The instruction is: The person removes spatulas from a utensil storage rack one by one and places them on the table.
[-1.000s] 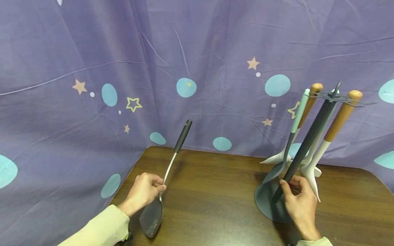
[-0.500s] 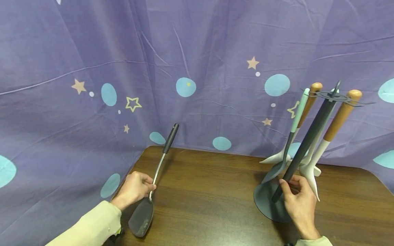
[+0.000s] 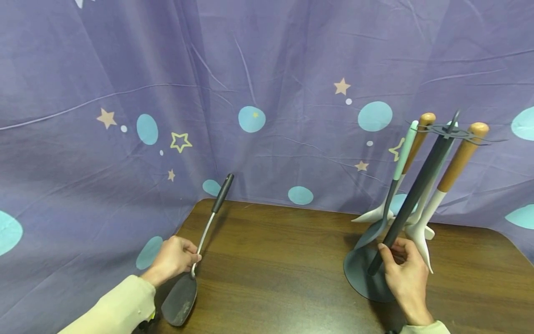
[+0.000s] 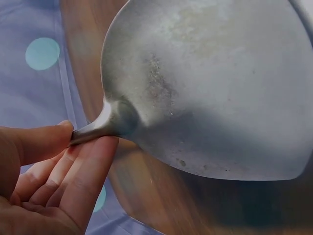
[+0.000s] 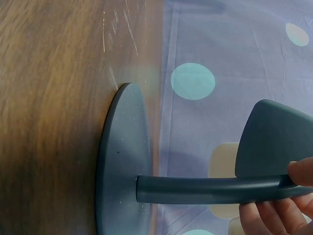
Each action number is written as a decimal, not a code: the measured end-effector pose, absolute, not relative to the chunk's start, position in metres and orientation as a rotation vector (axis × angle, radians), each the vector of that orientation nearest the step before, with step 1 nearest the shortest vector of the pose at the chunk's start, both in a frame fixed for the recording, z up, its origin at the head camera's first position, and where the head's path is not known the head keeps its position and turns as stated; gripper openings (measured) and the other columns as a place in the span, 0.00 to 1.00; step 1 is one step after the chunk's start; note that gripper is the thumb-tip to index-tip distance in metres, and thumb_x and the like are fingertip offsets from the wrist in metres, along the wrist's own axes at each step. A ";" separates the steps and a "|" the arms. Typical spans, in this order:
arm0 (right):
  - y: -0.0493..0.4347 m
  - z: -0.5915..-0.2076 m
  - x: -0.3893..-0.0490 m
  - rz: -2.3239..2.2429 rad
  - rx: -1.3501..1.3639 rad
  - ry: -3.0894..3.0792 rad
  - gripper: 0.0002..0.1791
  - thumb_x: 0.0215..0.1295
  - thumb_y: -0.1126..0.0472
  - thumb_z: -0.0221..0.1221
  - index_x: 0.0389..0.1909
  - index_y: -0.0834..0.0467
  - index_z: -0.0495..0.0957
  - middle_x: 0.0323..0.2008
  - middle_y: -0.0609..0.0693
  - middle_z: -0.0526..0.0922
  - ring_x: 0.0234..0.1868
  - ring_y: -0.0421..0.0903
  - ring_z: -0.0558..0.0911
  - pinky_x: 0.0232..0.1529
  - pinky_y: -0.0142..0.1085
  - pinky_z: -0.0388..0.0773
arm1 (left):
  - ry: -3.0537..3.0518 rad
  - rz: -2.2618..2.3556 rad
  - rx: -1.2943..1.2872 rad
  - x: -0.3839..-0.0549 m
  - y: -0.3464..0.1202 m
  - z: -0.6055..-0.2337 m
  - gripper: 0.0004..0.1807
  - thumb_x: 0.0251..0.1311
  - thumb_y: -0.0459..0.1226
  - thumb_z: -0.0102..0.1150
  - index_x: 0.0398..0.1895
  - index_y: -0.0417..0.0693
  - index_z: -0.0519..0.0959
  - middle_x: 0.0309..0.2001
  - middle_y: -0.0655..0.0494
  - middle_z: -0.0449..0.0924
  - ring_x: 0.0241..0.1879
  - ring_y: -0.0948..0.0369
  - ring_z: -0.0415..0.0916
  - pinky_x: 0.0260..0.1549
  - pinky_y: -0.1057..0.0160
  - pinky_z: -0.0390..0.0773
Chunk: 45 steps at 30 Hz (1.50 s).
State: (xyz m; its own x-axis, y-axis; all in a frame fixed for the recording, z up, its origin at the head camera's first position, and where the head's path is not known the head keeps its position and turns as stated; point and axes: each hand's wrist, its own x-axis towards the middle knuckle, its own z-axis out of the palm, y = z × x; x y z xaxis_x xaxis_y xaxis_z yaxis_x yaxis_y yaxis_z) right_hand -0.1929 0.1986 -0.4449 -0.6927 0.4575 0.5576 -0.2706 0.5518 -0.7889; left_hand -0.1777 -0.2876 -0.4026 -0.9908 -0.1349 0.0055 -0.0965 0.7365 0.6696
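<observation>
At the left of the table, my left hand (image 3: 173, 257) pinches the metal shaft of a wok spatula (image 3: 179, 301) just above its blade. The black handle points away from me toward the curtain. In the left wrist view the broad, stained metal blade (image 4: 210, 88) fills much of the frame, thumb and fingers at its neck. On the right, my right hand (image 3: 406, 278) holds the lower part of the dark post of a utensil rack (image 3: 417, 195). Its round base (image 5: 124, 156) stands on the tabletop. Part of the right hand is cut off in its wrist view.
Several utensils hang round the rack, among them a mint-handled turner (image 3: 405, 150) and a wooden-handled white utensil (image 3: 463, 157). Thin hooks stick out at the rack's top. A purple curtain (image 3: 283, 157) borders the brown wooden table (image 3: 283, 278) at the back and left.
My left hand has moved the wok spatula leftward and slightly toward me across the table. My right hand and the rack have stayed in place.
</observation>
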 end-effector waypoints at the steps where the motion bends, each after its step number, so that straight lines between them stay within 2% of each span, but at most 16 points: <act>1: 0.199 -0.445 -0.193 1.193 -0.150 -2.011 0.11 0.52 0.71 0.67 0.36 0.66 0.78 0.30 0.58 0.83 0.26 0.21 0.74 0.31 0.14 0.72 | -2.879 -1.103 0.194 -0.178 -0.288 -0.403 0.03 0.47 0.28 0.68 0.24 0.38 0.82 0.23 0.49 0.82 0.18 0.59 0.80 0.19 0.64 0.80; 15: 0.198 -0.445 -0.192 1.181 -0.160 -2.020 0.11 0.52 0.70 0.68 0.36 0.66 0.78 0.31 0.57 0.83 0.27 0.20 0.74 0.32 0.14 0.71 | -2.933 -0.915 0.186 -0.179 -0.307 -0.407 0.04 0.46 0.29 0.68 0.20 0.42 0.82 0.16 0.54 0.79 0.14 0.62 0.75 0.14 0.65 0.74; 28: 0.197 -0.443 -0.192 1.174 -0.167 -2.038 0.11 0.53 0.69 0.68 0.36 0.65 0.78 0.31 0.57 0.84 0.27 0.19 0.73 0.31 0.15 0.71 | -2.973 -0.799 0.227 -0.181 -0.331 -0.416 0.09 0.44 0.28 0.69 0.15 0.44 0.79 0.15 0.56 0.78 0.12 0.62 0.75 0.12 0.65 0.75; 38: 0.199 -0.444 -0.192 1.173 -0.157 -2.028 0.12 0.52 0.70 0.68 0.36 0.65 0.78 0.30 0.57 0.83 0.27 0.20 0.74 0.31 0.14 0.71 | -3.022 -0.824 0.292 -0.182 -0.337 -0.420 0.14 0.43 0.26 0.69 0.12 0.44 0.73 0.13 0.57 0.73 0.13 0.61 0.75 0.13 0.65 0.78; 45: 0.199 -0.444 -0.192 1.173 -0.156 -2.033 0.11 0.53 0.69 0.68 0.37 0.65 0.78 0.30 0.57 0.84 0.26 0.19 0.74 0.31 0.14 0.71 | -3.077 -0.811 0.337 -0.181 -0.336 -0.423 0.18 0.46 0.24 0.67 0.10 0.45 0.69 0.16 0.55 0.73 0.14 0.60 0.76 0.14 0.64 0.79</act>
State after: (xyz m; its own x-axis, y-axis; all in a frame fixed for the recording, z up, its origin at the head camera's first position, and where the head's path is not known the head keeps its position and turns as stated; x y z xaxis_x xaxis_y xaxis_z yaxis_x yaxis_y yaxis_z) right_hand -0.1920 0.1985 -0.4438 -0.6969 0.4518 0.5569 -0.2560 0.5686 -0.7818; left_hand -0.1812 -0.3355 -0.4225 -0.9761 -0.1878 -0.1095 -0.2174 0.8493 0.4810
